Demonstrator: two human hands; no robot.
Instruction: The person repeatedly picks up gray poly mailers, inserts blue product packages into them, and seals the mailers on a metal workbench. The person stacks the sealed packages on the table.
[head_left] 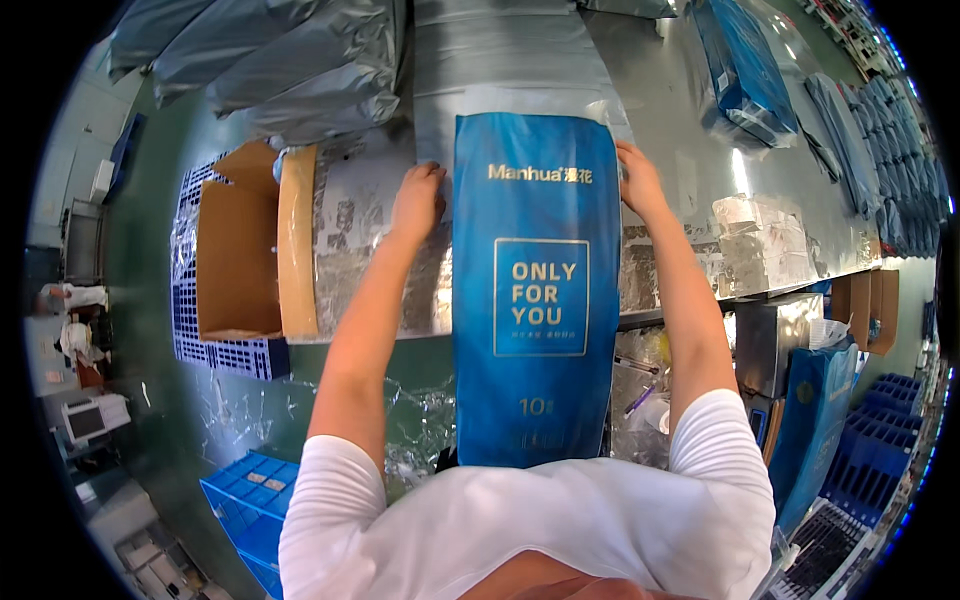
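Observation:
A long blue plastic bag (535,300) with pale printed lettering lies flat over the edge of a shiny metal table (680,110) and hangs down toward my chest. My left hand (418,200) presses on the bag's upper left edge. At the upper right edge, my right hand (638,180) grips the bag. Under the bag's top end lies a grey plastic mailer (500,60).
Grey mailer bags (270,60) are piled at the table's far left. An open cardboard box (245,250) sits on a blue crate (225,355). Blue packed bags (745,70) lie at the right. More blue crates (245,505) stand on the floor, and a blue bag (820,420) hangs by the table.

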